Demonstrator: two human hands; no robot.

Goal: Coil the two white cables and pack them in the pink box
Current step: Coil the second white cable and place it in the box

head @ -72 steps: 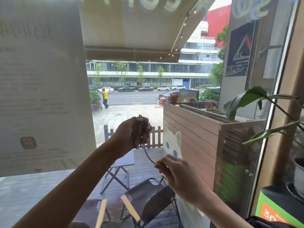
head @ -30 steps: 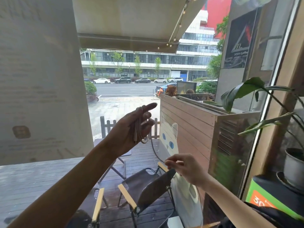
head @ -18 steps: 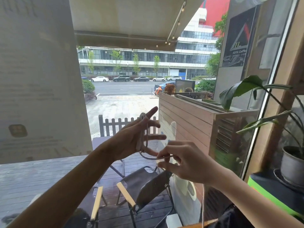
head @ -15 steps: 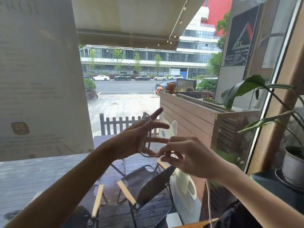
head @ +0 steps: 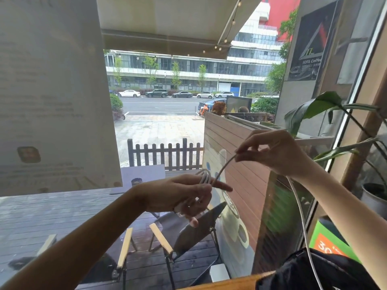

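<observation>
Several loops sit gripped in the left hand [head: 180, 195] while the right hand [head: 270, 152] pinches the white cable [head: 223, 168] taut, feeding the next wrap.

One white cable [head: 222, 170], two hands [head: 178, 195]

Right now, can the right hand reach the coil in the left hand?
Probably yes. The right hand pinches the cable just above the coil on the left hand, and nothing stands between them.

Left hand [head: 178, 195] curled, forefinger extended; right hand [head: 272, 153] raised, fingers pinching.
</observation>
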